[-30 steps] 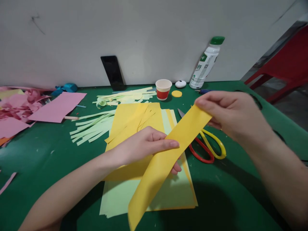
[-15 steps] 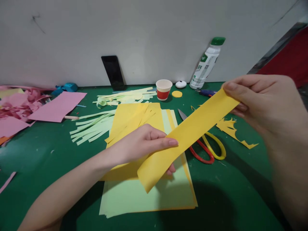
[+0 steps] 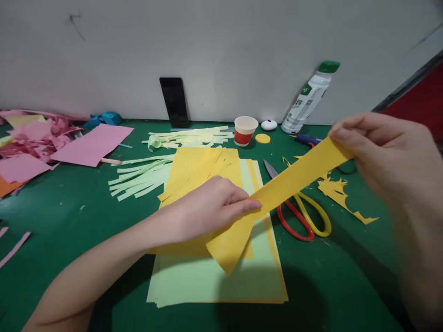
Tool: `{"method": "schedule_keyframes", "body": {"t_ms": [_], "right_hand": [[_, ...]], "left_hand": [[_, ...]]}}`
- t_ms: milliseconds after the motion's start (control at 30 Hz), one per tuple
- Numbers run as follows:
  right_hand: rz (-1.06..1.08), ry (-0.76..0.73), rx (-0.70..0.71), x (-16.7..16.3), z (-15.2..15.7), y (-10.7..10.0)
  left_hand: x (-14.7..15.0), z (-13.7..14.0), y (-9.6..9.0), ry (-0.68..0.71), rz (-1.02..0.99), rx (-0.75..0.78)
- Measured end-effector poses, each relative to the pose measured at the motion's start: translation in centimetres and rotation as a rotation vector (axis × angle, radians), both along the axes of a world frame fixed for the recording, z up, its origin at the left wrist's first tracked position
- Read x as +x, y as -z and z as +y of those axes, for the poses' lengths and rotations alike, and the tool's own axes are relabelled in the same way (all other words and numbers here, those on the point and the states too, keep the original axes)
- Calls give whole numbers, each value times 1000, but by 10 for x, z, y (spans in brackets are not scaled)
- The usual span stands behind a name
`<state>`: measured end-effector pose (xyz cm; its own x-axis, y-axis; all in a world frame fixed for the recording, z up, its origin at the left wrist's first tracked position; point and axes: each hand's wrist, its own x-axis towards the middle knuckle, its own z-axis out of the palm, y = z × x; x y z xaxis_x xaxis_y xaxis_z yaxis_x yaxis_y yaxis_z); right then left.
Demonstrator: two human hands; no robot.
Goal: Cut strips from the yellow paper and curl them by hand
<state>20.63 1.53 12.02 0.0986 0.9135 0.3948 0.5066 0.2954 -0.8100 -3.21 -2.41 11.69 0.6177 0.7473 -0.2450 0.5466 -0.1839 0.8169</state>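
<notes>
A yellow paper strip (image 3: 294, 182) stretches slantwise between my two hands. My left hand (image 3: 221, 203) pinches it near its lower part, thumb on top, and the loose end hangs down at the lower left. The upper right end is held between thumb and fingers of my right hand (image 3: 380, 143). Beneath my left hand lies a yellow sheet (image 3: 194, 166) with several thin cut strips on it, on top of a stack of pale green paper (image 3: 214, 281). Scissors (image 3: 301, 216) with one red and one yellow handle lie open-bladed behind the strip, partly covered by it.
On the green table stand a red-and-white paper cup (image 3: 245, 131), a leaning bottle (image 3: 308, 101) and a phone (image 3: 175, 103) against the wall. Pale green fringed strips (image 3: 141, 180) and pink paper (image 3: 93, 145) lie left. Yellow scraps (image 3: 346, 196) lie right.
The view has shifted slightly, so the things on the table appear farther right. Both hands keep hold of the yellow strip, whose loose lower end now looks flatter and less curled.
</notes>
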Motion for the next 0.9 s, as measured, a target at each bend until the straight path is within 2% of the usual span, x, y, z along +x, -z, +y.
{"method": "schedule_keyframes", "body": {"t_ms": [100, 167, 233, 267, 367, 533, 667, 800, 900], "right_hand": [[-398, -93, 153, -4, -10, -4], [-630, -283, 259, -15, -22, -4], [-731, -561, 201, -29, -34, 0], [-772, -651, 117, -36, -39, 2], [-780, -811, -132, -50, -47, 11], [-554, -828, -334, -44, -42, 7], [-465, -771, -477, -29, -36, -5], [-438, -726, -504, -17, -31, -12], [-480, -709, -498, -8, -28, -12]], "left_hand": [[-1, -1, 5, 54, 153, 44], [1, -2, 8, 99, 235, 43], [3, -3, 9, 126, 284, 51], [4, -4, 9, 136, 294, 57], [7, -7, 7, 182, 288, 95], [1, -5, 4, 264, 194, 195], [-7, 1, 0, 249, 164, 203], [-16, 8, -7, 211, 129, 153], [-27, 15, -13, 207, 156, 197]]}}
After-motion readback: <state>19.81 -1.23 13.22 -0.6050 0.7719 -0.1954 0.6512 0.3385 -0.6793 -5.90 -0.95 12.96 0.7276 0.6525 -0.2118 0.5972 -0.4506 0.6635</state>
